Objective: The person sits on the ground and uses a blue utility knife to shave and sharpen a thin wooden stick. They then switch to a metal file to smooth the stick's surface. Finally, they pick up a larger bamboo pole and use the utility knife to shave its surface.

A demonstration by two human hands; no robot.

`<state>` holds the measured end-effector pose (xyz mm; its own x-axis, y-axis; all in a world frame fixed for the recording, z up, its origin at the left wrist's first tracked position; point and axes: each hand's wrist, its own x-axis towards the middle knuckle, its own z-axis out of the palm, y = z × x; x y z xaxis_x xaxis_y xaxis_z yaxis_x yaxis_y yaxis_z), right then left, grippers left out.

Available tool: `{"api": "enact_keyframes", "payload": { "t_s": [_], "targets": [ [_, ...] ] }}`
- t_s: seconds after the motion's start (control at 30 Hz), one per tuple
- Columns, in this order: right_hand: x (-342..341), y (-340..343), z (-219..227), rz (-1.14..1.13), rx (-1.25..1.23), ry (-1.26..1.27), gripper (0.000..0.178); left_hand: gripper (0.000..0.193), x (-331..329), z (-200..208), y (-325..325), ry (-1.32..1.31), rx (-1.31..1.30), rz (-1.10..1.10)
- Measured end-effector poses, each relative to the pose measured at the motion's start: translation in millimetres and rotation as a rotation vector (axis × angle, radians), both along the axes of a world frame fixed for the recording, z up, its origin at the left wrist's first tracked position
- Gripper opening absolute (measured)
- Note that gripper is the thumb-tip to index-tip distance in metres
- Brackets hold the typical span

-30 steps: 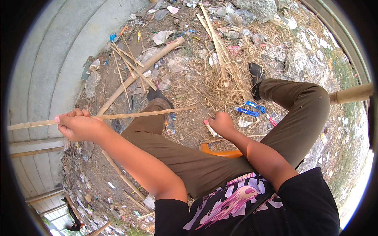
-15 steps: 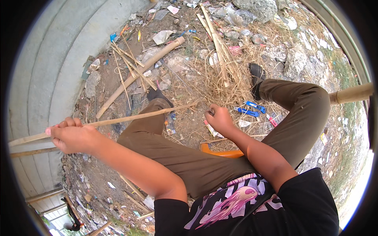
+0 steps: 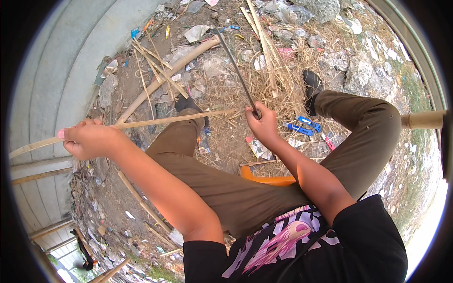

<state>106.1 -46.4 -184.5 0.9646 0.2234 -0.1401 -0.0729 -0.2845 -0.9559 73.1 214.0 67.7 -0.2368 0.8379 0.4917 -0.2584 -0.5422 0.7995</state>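
My left hand is closed around a long pale bamboo strip at the left. From the left rim the strip runs across my left leg, and its far end comes close to my right hand. Wrapped in my right hand is a long knife. Its dark blade looks narrow from here and points up and away to the left. The blade is apart from the strip's upper stretch; whether they touch near my right fist I cannot tell.
A thick bamboo pole and several thin slats lie ahead on littered ground. Split bamboo pieces rest on dry shavings. Blue cutters lie near my right leg. An orange seat edge shows below. A grey wall bounds the left.
My right hand has tilted upward, bringing the long blade into clear view. My left hand and the bamboo strip have shifted slightly upward in the picture.
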Motion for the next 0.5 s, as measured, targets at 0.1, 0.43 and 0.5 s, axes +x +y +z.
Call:
{"api": "enact_keyframes", "payload": {
  "t_s": [0.1,0.43,0.5],
  "targets": [
    [-25,-26,-73,0.152,-0.313,0.389,0.021,0.041,-3,1,2,-0.005,-0.021,0.017],
    [-8,-12,-24,0.205,-0.211,0.278,0.038,0.042,-6,-8,6,0.018,-0.014,0.017],
    [-27,-17,-72,0.245,-0.281,0.285,0.036,0.043,1,-6,-4,0.012,-0.055,0.028]
  ]
}}
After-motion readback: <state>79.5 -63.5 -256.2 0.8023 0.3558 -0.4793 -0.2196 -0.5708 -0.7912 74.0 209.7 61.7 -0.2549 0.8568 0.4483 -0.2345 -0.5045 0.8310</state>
